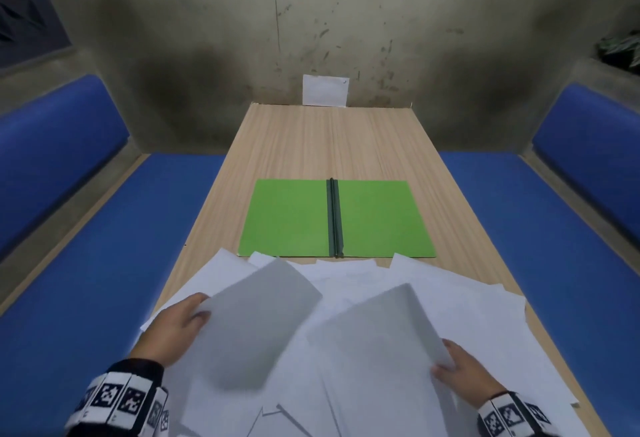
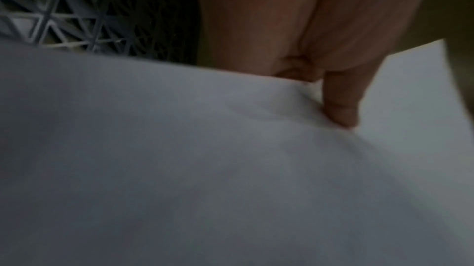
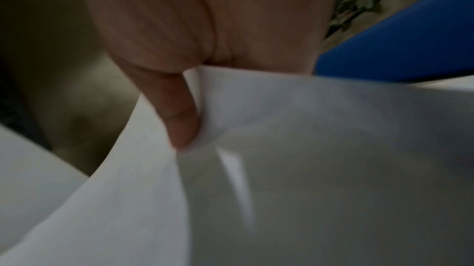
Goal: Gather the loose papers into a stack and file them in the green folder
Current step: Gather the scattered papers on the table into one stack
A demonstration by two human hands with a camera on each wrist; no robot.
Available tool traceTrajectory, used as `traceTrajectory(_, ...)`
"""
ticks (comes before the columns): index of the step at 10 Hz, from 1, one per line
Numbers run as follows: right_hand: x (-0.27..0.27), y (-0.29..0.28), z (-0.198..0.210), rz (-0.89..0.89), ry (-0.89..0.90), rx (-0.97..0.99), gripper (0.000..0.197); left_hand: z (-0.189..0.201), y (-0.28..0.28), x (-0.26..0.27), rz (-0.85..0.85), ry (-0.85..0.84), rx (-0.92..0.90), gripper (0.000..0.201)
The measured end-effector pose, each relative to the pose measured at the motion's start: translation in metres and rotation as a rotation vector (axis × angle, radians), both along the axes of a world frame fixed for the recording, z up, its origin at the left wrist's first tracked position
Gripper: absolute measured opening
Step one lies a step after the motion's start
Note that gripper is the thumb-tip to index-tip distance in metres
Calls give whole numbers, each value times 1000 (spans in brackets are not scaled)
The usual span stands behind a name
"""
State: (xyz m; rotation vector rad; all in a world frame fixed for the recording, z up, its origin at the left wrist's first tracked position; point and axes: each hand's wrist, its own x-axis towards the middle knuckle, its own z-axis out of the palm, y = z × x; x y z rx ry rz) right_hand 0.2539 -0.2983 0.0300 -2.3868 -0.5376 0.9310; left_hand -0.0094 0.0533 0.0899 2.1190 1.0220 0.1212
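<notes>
Each hand lifts a thin, bending white sheet: the left hand (image 1: 176, 327) pinches one sheet (image 1: 252, 325), the right hand (image 1: 462, 369) another (image 1: 377, 336), possibly several. Loose papers (image 1: 460, 301) cover the woodgrain table (image 1: 329, 138) just before the flat, open green folder (image 1: 287, 218).

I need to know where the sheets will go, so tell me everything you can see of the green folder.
The green folder lies open and flat on the wooden table, both bright green leaves showing and bare. A dark, narrow spine strip runs down its middle. It looks like thin card. The scattered white papers begin right at its near edge, perhaps just overlapping it. Neither hand touches it.
</notes>
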Motion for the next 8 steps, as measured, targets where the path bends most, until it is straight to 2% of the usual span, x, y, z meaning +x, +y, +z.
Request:
traceTrajectory(1, -9, 14, -10, 115, -56, -144, 40, 10, 2, 12, -179, 87, -59, 22)
traceTrajectory(2, -16, 17, -11, 135, -133, -221, 16, 16, 3, 27, -307, 241, -64, 21)
traceTrajectory(3, -15, 11, -16, 74, -65, -104, 35, 12, 9, 52, -339, 378, 69, 32)
traceTrajectory(4, -14, -5, 12, -39, 5, -55, 51, 9, 15, 83, -388, 470, 182, 41)
traceTrajectory(5, 4, -22, -21, -237, 48, 29, 26, 8, 20, 114, -420, 548, 220, 41)
traceTrajectory(6, 87, -57, -206, -285, -59, -12, 97, 11, 14, 144, -400, 604, 307, 37)
traceTrajectory(7, 99, -98, -188, -300, -17, -80, 55, 2, -1, 168, -417, 603, 347, 33)
traceTrajectory(8, 43, -111, -5, -331, 64, -177, 37, -21, -19, 180, -503, 597, 294, 30)
